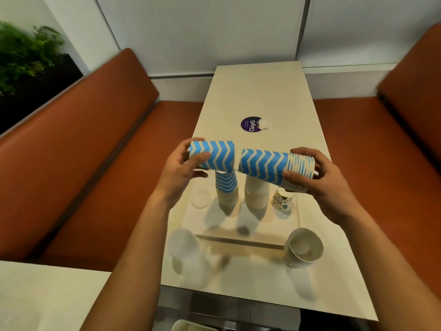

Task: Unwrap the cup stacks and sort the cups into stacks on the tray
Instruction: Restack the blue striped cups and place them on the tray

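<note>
A blue-and-white zigzag cup [213, 156] is lying sideways in the left hand [185, 172], whose fingers are closing around it, just apart from a nested stack of matching cups [274, 167] that the right hand [321, 185] is gripping at its rim end. Both are hovering above the clear tray [294, 219] on the white bench [260, 91], where 3 upright stacks are standing: zigzag [226, 187], plain white [256, 193] and cartoon-printed [282, 201].

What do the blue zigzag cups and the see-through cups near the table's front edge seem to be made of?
Blue zigzag cups: probably paper, matte, with printed pattern and thin rolled rims. See-through cups: probably thin clear plastic, since the table shows through, though blurred.
</note>
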The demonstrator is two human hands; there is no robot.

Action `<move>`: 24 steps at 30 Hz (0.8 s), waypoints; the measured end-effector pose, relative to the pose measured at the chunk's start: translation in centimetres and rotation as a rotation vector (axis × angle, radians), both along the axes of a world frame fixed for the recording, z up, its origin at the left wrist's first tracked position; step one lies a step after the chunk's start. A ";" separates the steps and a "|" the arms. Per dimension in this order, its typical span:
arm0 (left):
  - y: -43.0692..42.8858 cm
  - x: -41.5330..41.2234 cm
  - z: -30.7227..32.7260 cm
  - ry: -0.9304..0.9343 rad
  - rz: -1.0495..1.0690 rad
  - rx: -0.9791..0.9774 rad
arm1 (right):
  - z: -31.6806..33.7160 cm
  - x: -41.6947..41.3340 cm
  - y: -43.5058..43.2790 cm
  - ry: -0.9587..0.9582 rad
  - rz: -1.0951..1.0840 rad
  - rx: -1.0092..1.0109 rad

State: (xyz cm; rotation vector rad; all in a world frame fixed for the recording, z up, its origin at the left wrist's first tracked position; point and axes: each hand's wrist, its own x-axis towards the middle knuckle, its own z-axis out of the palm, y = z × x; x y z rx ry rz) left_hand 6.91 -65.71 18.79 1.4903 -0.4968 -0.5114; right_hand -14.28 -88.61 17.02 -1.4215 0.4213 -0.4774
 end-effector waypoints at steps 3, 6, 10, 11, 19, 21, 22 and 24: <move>0.1 1.9 -0.1 -0.234 0.125 0.161 | -0.3 -0.3 -0.7 -0.002 -0.045 0.003; -0.8 2.8 -0.7 -0.433 0.151 0.371 | -0.5 -0.6 -0.9 0.011 -0.049 0.007; -2.7 2.8 -1.5 -0.658 0.079 0.640 | -0.5 -1.0 -0.8 0.018 -0.044 0.010; -3.2 2.8 -1.6 -0.696 0.056 0.692 | -0.4 -1.1 -0.8 0.019 -0.042 0.012; -6.0 2.9 -4.6 -0.743 -0.126 0.958 | 0.0 -1.4 -1.1 0.023 -0.030 0.002; -6.3 2.7 -5.6 -0.717 -0.158 0.974 | -0.1 -1.4 -1.1 0.024 -0.027 -0.002; -6.4 2.5 -6.1 -0.703 -0.173 0.972 | -0.1 -1.4 -1.1 0.024 -0.025 -0.003; -6.3 2.5 -6.7 -0.673 -0.191 0.951 | -0.1 -1.4 -1.1 0.024 -0.018 -0.005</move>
